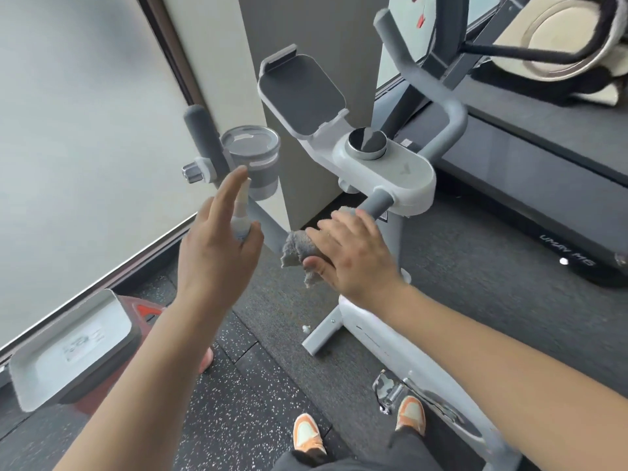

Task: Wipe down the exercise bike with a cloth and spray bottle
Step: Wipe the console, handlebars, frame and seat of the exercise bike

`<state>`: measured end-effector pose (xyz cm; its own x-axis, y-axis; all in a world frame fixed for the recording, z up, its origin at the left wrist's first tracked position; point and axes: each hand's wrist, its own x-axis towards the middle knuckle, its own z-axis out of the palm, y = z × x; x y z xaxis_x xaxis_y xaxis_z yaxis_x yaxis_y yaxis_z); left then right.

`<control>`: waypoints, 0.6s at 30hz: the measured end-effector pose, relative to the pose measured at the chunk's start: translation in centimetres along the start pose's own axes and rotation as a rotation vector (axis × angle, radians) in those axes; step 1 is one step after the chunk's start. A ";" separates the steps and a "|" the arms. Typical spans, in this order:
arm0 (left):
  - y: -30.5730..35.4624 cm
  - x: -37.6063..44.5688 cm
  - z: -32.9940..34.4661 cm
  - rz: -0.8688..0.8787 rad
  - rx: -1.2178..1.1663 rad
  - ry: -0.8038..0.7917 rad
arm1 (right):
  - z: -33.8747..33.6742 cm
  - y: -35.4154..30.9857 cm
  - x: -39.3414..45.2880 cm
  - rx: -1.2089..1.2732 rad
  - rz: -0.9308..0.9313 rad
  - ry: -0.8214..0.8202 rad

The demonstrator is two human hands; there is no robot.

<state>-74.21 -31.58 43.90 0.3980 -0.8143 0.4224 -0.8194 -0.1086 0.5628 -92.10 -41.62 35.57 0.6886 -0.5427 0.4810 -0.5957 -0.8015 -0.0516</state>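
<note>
Overhead, small spray bottle (240, 212) gripped in left hand (217, 246), index finger raised; grey cloth (300, 249) pressed by right hand (353, 253) around handlebar (268, 226) of white exercise bike (384, 168); cup holder (253, 161) just beyond.

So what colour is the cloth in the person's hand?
Grey. The cloth is a fluffy grey rag under the right hand, seen in the head view.

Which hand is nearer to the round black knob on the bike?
Right. The right hand, pressing the cloth, is just below the knob; the left hand, holding the spray bottle, is farther left.
</note>
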 end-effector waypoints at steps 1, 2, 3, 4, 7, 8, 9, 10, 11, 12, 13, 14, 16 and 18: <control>0.7 0.0 0.4 0.007 0.002 0.011 | 0.0 1.1 -0.3 0.002 -0.022 -0.011; 1.5 -0.1 0.9 0.019 0.007 0.021 | -0.1 2.1 -0.5 0.011 -0.043 -0.028; 2.4 -0.3 1.4 0.027 0.012 0.033 | -0.2 3.0 -0.6 0.023 -0.062 -0.045; 3.2 -0.5 2.0 0.029 0.018 0.045 | -0.2 3.7 -0.6 0.030 -0.080 -0.060; 6.3 -1.0 4.0 -0.006 0.047 0.074 | 0.0 6.0 -0.4 0.026 -0.146 -0.048; 7.5 -1.3 4.7 -0.016 0.052 0.080 | 0.0 6.8 -0.4 0.032 -0.166 -0.044; 8.6 -1.5 5.3 -0.019 0.057 0.084 | 0.0 7.5 -0.6 0.038 -0.184 -0.049; 9.7 -1.7 6.0 -0.021 0.064 0.088 | -0.3 8.2 -0.7 0.041 -0.190 -0.049; 10.6 -1.6 6.8 -0.025 0.072 0.097 | -0.5 8.9 -0.8 0.051 -0.182 -0.037; 11.5 -1.5 7.5 -0.035 0.080 0.105 | -0.8 9.5 -0.9 0.082 -0.166 -0.016; 12.4 -1.3 8.2 -0.047 0.085 0.108 | -1.1 10.0 -1.1 0.132 -0.149 0.010; 13.3 -1.2 8.8 -0.053 0.089 0.107 | -1.5 10.5 -1.3 0.196 -0.135 0.025; 14.9 -1.2 9.9 -0.029 0.108 0.099 | -1.9 11.7 -1.6 0.315 -0.126 0.027; 16.1 -1.1 11.1 0.016 0.141 0.083 | -2.6 12.8 -2.0 0.460 -0.062 -0.018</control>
<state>-92.43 -38.80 44.61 0.4125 -0.7672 0.4913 -0.8735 -0.1799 0.4524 -102.23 -50.12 36.21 0.7261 -0.4916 0.4807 -0.3107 -0.8583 -0.4084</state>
